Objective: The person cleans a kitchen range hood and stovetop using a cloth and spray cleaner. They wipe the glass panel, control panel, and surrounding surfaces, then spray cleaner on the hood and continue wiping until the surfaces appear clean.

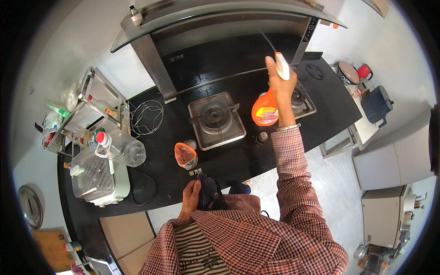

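Observation:
My right hand [282,80] grips an orange spray bottle [265,109] by its white trigger head, held above the hob between the two burners. A thin jet of liquid leaves the nozzle towards the dark back panel [223,58] of the range hood. My left hand [190,196] is low at the counter's front edge, closed on a dark cloth [207,189]. The left gas burner [215,116] has a square metal drip tray; the right burner [298,98] is partly hidden behind my right hand and wrist.
An orange-rimmed container [185,155] stands before the left burner. Leftward are a wire rack [147,117], a large plastic bottle [129,151], a steamer [96,175] and a metal shelf [99,99]. The hood's glass edge [220,12] hangs overhead. A pan support [314,71] lies at right.

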Motion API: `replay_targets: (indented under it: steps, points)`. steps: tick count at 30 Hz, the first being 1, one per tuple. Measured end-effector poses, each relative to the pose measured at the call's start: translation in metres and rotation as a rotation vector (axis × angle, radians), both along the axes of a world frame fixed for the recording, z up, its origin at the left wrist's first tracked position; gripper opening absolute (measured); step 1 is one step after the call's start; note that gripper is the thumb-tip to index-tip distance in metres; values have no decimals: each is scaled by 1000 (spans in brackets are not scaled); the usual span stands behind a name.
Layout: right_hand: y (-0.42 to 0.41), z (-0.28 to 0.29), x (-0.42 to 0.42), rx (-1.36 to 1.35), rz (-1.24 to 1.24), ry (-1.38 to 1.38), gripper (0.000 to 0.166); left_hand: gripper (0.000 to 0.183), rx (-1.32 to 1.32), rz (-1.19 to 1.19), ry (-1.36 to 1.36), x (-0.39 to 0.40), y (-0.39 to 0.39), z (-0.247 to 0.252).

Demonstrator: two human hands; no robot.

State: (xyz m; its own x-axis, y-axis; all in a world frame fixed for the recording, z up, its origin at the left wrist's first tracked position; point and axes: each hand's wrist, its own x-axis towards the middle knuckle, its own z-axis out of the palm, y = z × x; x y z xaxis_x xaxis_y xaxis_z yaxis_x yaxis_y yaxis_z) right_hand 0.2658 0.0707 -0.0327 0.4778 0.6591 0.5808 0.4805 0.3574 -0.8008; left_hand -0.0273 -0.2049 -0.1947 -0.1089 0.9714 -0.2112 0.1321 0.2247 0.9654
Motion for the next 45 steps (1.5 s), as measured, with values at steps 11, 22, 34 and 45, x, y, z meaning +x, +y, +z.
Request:
replay_targets:
  steps: [11,22,34,45]
  points:
    - [10,23,85,115,-389,-241,48,37,33,-17,-42,17,24,21]
    - [-21,31,-47,-177,495,330,33,35,37,-59,-109,18,33,25]
    - [25,28,-9,-7,350,553,42,36,18,-41,-133,22,42,24]
    - [89,35,131,159,-33,499,43,37,-9,8,-191,38,60,20]
